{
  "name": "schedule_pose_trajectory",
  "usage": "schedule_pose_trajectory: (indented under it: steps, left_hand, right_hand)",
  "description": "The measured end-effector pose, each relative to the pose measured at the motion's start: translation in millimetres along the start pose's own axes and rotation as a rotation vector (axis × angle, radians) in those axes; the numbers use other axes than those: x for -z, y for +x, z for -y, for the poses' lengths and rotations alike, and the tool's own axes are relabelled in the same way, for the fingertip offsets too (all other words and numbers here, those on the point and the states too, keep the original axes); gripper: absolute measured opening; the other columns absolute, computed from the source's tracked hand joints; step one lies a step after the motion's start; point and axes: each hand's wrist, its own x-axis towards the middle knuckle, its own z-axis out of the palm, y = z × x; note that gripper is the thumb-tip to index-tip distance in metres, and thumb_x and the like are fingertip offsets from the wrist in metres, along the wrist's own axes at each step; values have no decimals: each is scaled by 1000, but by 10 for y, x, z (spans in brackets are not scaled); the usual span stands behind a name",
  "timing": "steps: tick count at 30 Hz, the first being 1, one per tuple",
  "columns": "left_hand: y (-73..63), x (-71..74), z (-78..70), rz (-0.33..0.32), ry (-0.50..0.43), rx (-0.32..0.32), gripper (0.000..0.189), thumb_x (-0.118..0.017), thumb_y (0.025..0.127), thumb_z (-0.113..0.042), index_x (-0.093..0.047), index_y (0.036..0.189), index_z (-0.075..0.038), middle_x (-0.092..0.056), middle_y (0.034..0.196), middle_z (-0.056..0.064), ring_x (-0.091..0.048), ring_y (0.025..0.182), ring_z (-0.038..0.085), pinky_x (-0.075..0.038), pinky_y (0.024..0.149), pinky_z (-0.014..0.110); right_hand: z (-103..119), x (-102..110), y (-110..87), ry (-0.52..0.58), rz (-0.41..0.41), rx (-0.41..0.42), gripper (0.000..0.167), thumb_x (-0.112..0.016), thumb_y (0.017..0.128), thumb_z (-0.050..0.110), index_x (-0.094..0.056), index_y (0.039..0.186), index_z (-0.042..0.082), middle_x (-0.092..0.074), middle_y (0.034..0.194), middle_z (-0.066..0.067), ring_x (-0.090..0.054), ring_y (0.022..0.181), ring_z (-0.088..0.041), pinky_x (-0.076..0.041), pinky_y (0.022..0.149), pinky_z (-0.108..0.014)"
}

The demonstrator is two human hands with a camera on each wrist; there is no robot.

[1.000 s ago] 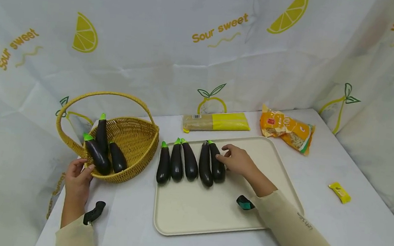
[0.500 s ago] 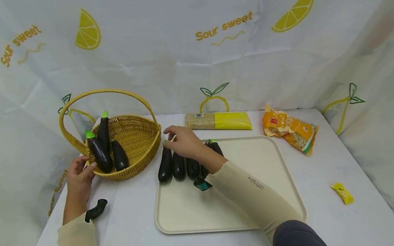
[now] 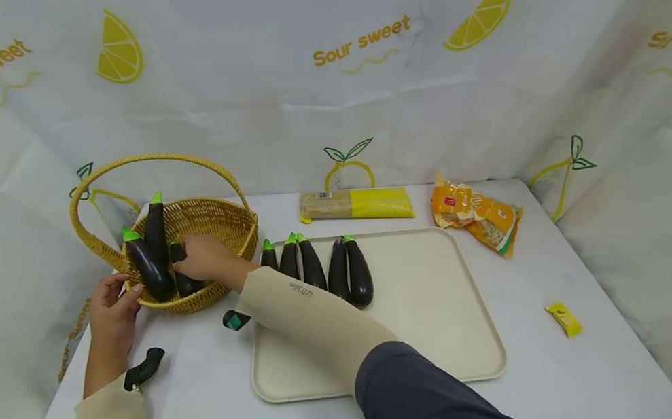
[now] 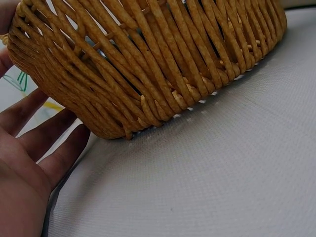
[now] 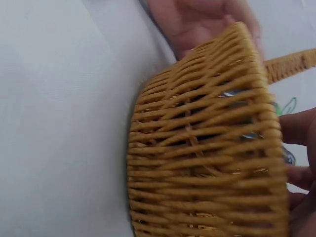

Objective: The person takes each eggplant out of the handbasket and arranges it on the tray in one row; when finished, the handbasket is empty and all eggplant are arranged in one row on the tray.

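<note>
My right hand (image 3: 205, 261) reaches over the rim into the wicker basket (image 3: 232, 287). Its fingers are at the upper part of a small eggplant (image 3: 188, 285) and partly cover it. Beside that one, two more eggplants (image 3: 147, 268) with green stems lean in the basket's left part. At the basket's left end, my left hand (image 3: 115, 312) holds the rim, its thumb at the edge. In the left wrist view, fingers (image 4: 66, 153) of this hand lie along the woven side. Several eggplants (image 3: 358, 273) lie in a row on the cream tray (image 3: 421, 334), some partly hidden by my right sleeve.
Behind the tray lie a yellow noodle packet (image 3: 358, 203) and an orange snack bag (image 3: 477, 214). A small yellow packet (image 3: 564, 319) is on the right of the white table. The basket's tall handle (image 3: 159, 158) arches above it, and a printed curtain hangs behind.
My right hand has travelled left from the eggplants on the tray, across them and into the basket. My left hand keeps its place at the basket's rim.
</note>
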Motion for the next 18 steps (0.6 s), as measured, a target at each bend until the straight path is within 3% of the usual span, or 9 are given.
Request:
schedule_pose_trajectory:
  steps: [4, 8, 14, 18]
  left_hand:
    - [11, 32, -12, 8, -1, -1, 26, -60, 87, 14, -54, 108, 1, -52, 132, 13, -49, 113, 27, -51, 81, 24]
    - [12, 35, -19, 26, 3, -15, 26, -60, 87, 14, -54, 109, 2, -53, 130, 13, -49, 112, 27, -51, 82, 26]
    - [3, 11, -25, 23, 37, -16, 26, -61, 87, 13, -54, 109, 1, -53, 128, 12, -49, 111, 27, -51, 83, 24]
    - [-1, 25, -34, 28, 44, -15, 26, -62, 88, 12, -53, 110, 1, -51, 130, 12, -48, 113, 26, -50, 84, 24]
  right_hand:
    - [84, -141, 134, -80, 28, -72, 55, -66, 89, 46, -53, 134, 18, -61, 113, 7, -55, 94, -5, -46, 79, -21]
    - [83, -215, 206, -123, 69, -95, 64, -66, 88, 50, -49, 139, 17, -59, 123, 7, -55, 104, -7, -44, 86, -22]
    - [42, -184, 190, -55, 114, -83, 60, -67, 88, 47, -50, 137, 16, -59, 120, 6, -56, 100, -8, -45, 84, -23]
    - [72, -75, 124, 23, 76, -104, 59, -65, 90, 41, -47, 139, 13, -59, 121, 4, -57, 98, -9, -46, 81, -24]
